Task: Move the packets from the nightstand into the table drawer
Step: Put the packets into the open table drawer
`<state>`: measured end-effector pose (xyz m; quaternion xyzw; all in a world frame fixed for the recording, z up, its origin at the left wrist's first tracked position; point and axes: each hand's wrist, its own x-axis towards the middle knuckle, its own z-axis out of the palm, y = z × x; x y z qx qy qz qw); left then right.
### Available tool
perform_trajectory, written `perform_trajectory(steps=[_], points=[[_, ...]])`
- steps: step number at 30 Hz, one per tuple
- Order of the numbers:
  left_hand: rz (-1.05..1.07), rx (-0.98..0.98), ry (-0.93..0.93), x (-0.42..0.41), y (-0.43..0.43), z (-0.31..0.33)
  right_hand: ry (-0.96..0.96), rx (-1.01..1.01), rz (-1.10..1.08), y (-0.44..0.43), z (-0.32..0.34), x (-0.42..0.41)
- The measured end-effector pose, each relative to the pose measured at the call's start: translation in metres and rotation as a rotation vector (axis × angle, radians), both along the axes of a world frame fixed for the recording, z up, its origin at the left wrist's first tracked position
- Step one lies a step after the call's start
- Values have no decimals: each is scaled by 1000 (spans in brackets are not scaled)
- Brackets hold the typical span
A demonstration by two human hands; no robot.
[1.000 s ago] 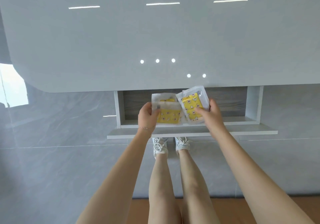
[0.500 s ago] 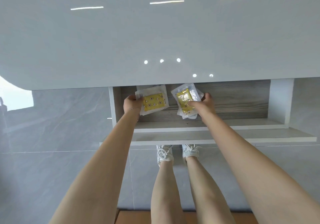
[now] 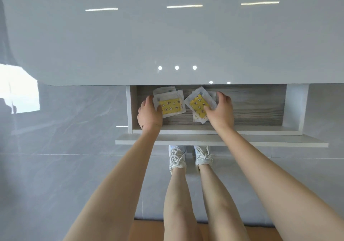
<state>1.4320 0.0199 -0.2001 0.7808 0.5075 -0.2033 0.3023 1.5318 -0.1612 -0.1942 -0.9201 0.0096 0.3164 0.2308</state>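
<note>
The surface [image 3: 167,35] overhangs the far part of the open drawer [image 3: 256,108], and its edge runs just beyond both grips. We judge this the main hazard: packets pushed further in would slip out of sight under that edge, and knuckles lifted there could strike it. The drawer has bare wooden floor to the right of the right grip, so room is no worry. A packet corner left standing up could, though, catch under the surface when the drawer is shut.

The left grip [image 3: 149,114] pinches the left stack [image 3: 170,106] at its near-left edge, thumb on top. The right grip [image 3: 221,110] curls round the right stack [image 3: 198,103], thumb on the yellow face and fingers over the far corner. Both stacks sit low inside the drawer, on or just above its floor; we cannot tell which. Each is a loose fan of glossy packets, so an uneven release could let them slide apart. The right stack lies askew, its corner close to the left stack.

The drawer front [image 3: 260,141] runs just behind the wrists, with white shoes [image 3: 176,158] on the grey floor [image 3: 55,166] beneath. Nothing lies between the grips and the drawer floor.
</note>
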Motion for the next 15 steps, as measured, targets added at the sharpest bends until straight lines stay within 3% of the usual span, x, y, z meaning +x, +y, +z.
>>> perform_trajectory(steps=[5,7,15], points=[[-409,120,-15,-10,-21,91,-11,-102,593,19,95,-10],[-504,168,12,-16,-25,134,4,-186,729,24,142,-12],[-434,244,69,-65,-21,270,-152,-300,1053,46,288,-27]])
